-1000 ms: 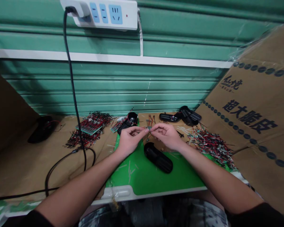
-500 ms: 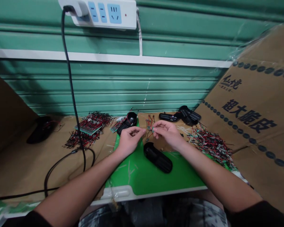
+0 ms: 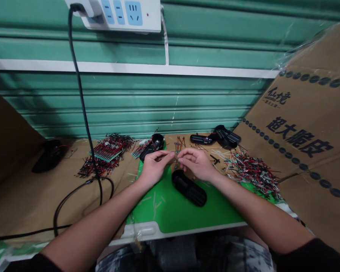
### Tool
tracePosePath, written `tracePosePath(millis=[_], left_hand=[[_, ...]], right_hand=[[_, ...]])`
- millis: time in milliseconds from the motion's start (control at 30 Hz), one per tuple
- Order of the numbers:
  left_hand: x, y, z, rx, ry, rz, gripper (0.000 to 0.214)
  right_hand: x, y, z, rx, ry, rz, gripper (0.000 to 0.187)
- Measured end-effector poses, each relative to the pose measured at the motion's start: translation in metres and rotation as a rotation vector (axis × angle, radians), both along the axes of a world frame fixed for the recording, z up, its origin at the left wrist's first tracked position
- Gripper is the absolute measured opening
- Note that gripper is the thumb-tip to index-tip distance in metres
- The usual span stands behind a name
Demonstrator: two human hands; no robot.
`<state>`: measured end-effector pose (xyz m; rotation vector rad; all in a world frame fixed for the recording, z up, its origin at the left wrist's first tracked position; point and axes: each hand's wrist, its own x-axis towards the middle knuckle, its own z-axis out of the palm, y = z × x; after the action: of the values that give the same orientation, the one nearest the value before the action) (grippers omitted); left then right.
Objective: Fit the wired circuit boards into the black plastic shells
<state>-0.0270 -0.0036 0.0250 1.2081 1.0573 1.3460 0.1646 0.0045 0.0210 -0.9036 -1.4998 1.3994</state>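
My left hand (image 3: 155,166) is closed in a pinch, thumb and forefinger pressed together; what lies between them is too small to make out. Close beside its fingertips, my right hand (image 3: 197,163) pinches a small circuit board with thin wires (image 3: 176,163), mostly hidden by the fingers. Just below both hands, a black plastic shell (image 3: 189,188) lies tilted on the green board (image 3: 215,211). Behind the hands, several wired pieces (image 3: 180,142) rest on cardboard. Another black shell (image 3: 157,141) with a red wire sits behind my left hand.
Wired circuit boards (image 3: 109,149) are heaped at left, and a tangle of wired pieces (image 3: 255,172) lies at right. More black shells (image 3: 225,136) stand at the back. A black cable (image 3: 83,105) hangs from the power strip (image 3: 121,15). A cardboard box (image 3: 306,132) borders the right.
My right hand has moved slightly left, its fingers curling in, and its fingertips now nearly meet those of my left hand. The small wired board is more hidden. The view has shifted slightly.
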Motion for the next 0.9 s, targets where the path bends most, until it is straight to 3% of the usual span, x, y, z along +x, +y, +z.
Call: tracePosePath(millis=[333,567,733,800,900], left_hand=[[0.002,-0.002,-0.003,-0.032,0.004,-0.115,0.046],[0.0,-0.005,0.002,0.028,0.094,-0.149,0.042],[0.001,-0.006,-0.001,0.06,0.087,-0.181,0.04],[-0.002,-0.006,0.0,0.088,0.078,-0.166,0.057],[-0.01,-0.007,0.002,0.238,0.265,-0.261,0.103]], right_hand=[[0.005,0.008,0.005,-0.011,0.131,-0.05,0.042],[0.016,0.01,0.011,0.028,-0.167,0.072,0.044],[0.024,0.011,0.012,-0.099,-0.115,0.266,0.04],[0.026,0.011,0.013,-0.143,-0.046,0.26,0.037],[0.029,0.012,0.015,-0.183,0.088,0.208,0.036]])
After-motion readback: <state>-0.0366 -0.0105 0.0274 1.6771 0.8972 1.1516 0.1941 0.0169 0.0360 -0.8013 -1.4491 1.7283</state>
